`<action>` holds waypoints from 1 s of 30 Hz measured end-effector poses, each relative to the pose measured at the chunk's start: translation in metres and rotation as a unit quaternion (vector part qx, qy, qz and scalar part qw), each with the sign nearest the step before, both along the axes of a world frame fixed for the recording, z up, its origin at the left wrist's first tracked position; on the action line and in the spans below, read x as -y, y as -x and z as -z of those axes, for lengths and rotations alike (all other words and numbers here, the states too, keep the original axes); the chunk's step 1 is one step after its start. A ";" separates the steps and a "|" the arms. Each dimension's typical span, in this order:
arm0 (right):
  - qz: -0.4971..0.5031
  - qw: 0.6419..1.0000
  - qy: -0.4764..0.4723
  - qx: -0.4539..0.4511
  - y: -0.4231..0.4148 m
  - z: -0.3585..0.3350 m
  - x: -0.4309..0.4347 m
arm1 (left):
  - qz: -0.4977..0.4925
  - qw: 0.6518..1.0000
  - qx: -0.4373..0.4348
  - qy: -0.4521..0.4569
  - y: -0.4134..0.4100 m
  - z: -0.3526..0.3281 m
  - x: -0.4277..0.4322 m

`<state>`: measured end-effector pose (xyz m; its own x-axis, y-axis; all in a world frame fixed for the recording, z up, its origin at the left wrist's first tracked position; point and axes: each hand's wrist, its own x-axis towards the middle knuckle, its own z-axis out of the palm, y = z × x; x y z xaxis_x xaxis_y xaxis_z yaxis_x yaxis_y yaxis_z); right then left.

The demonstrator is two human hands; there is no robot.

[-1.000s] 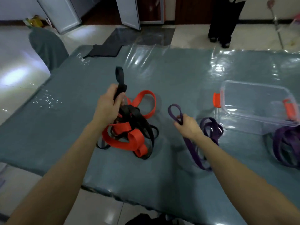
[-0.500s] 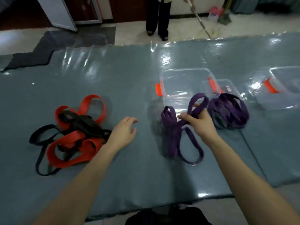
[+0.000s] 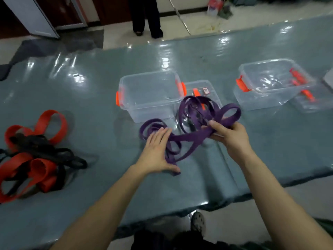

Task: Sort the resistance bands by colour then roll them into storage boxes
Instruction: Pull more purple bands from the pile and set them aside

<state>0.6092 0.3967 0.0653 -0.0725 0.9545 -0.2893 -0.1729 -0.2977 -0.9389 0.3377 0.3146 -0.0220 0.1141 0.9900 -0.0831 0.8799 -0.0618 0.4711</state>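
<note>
Purple resistance bands (image 3: pixel 191 136) lie in a loose tangle at the table's middle, in front of a clear storage box (image 3: pixel 149 97) with orange clips. My right hand (image 3: pixel 228 136) grips a bunch of the purple bands and holds one loop raised. My left hand (image 3: pixel 156 152) lies flat with straight fingers on the purple loops beside it. A mixed heap of red bands (image 3: pixel 36 166) and black bands (image 3: pixel 54 154) sits at the left. A second clear box (image 3: pixel 270 83) stands at the right.
A clear lid (image 3: pixel 203 91) lies behind the purple bands, and another lid (image 3: pixel 310 101) lies by the right box. The table (image 3: pixel 90 109) has a glossy grey-blue cover; its near edge runs just below my forearms. A person's legs (image 3: pixel 146 15) stand beyond the far edge.
My left hand has let go of the black band and moved right onto the purple bands. My right hand has gathered and lifted more purple loops. The view has swung to the right.
</note>
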 end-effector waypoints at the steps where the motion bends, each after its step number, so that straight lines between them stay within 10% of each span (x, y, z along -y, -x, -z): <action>1: -0.006 1.000 -0.009 -0.016 -0.017 -0.007 -0.005 | 0.003 1.000 0.004 0.005 -0.019 -0.001 -0.011; 7: 0.025 0.998 0.006 -0.052 -0.119 -0.019 -0.035 | -0.032 0.997 0.030 0.063 -0.084 -0.019 -0.044; 10: 0.083 0.959 0.054 0.267 -0.150 0.003 -0.047 | -0.022 0.998 0.008 0.062 -0.095 -0.040 -0.053; 13: 0.013 0.885 -0.095 0.455 -0.145 0.011 -0.037 | 0.025 0.998 -0.007 0.056 -0.107 -0.076 -0.065; 18: -0.280 0.822 -0.262 0.421 -0.076 0.002 -0.047 | 0.127 0.987 -0.079 0.061 -0.123 -0.138 -0.096; 30: -0.268 0.859 -0.174 0.399 -0.159 -0.120 -0.088 | 0.056 0.986 0.009 0.156 -0.104 -0.066 -0.126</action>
